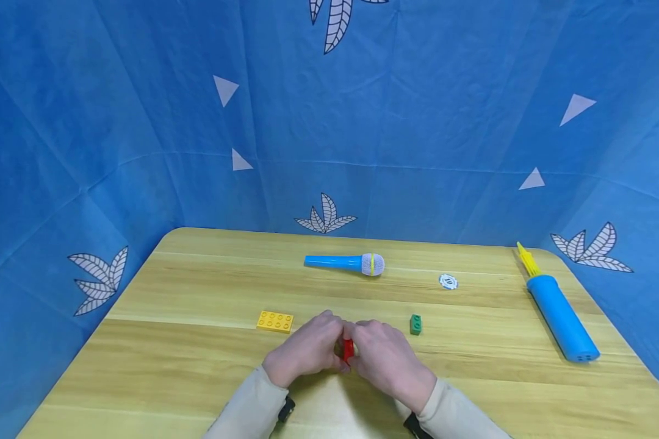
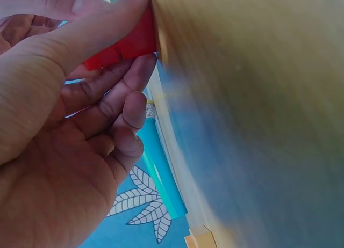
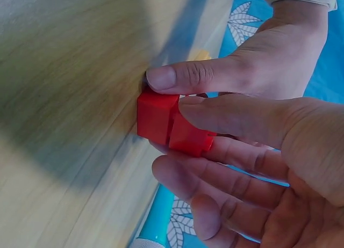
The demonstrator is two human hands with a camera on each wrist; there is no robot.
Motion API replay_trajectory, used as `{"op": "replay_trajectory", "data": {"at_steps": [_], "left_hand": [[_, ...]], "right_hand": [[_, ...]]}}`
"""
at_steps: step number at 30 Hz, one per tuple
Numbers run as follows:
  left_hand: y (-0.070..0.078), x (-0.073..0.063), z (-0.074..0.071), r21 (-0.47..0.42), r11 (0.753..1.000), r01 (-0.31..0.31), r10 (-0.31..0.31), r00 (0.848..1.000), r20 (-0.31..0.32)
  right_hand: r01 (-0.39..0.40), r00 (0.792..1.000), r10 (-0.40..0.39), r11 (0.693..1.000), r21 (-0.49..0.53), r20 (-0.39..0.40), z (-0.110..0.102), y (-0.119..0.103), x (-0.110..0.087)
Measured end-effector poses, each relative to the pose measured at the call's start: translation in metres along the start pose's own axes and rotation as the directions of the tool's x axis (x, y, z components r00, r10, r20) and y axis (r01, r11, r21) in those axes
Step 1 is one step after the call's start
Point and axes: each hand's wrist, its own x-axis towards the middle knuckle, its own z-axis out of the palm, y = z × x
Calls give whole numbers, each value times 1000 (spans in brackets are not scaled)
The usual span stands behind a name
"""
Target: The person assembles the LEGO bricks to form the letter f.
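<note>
Two red toy bricks (image 3: 156,118) sit against each other with a narrow seam between them, low over the table. My left hand (image 1: 310,349) pinches the red pair from the left, its thumb along the upper edge in the right wrist view. From the other side my right hand (image 1: 387,358) pinches it too, the thumb on top and fingers beneath. Both hands meet at the fingertips and hide most of the red bricks in the head view. A yellow eight-stud brick (image 1: 275,322) lies just left of my left hand, and a small green brick (image 1: 415,324) right of my right hand.
Behind the hands lies a blue toy microphone (image 1: 335,262). A white and dark poker chip (image 1: 448,281) is to its right. On the table's right side rests a blue hand pump (image 1: 562,318) with a yellow nozzle end. A blue patterned cloth (image 1: 318,122) hangs around the wooden table (image 1: 198,286).
</note>
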Motion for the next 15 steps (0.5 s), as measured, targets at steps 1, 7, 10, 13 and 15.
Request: {"op": "replay_trajectory", "data": {"at_steps": [1,7,10,13,15], "left_hand": [[0,0,0,1,1000,-1,1,1000,0],[0,0,1,-7,1000,-14,14,1000,-7],[-1,0,0,-15,1000,-9,9,1000,-1],[-1,0,0,-28,999,16,-16,1000,15],[0,-1,-1,-45,998,43,-42,999,28]], "right_hand": [[1,1000,-1,1000,-3,1,0,0,0],[0,1000,1,1000,-11,9,0,0,1],[3,1000,-3,1000,-10,13,0,0,1],[10,1000,-10,1000,2,15,1,1,3],[8,1000,-8,1000,19,22,1,3,4]]}}
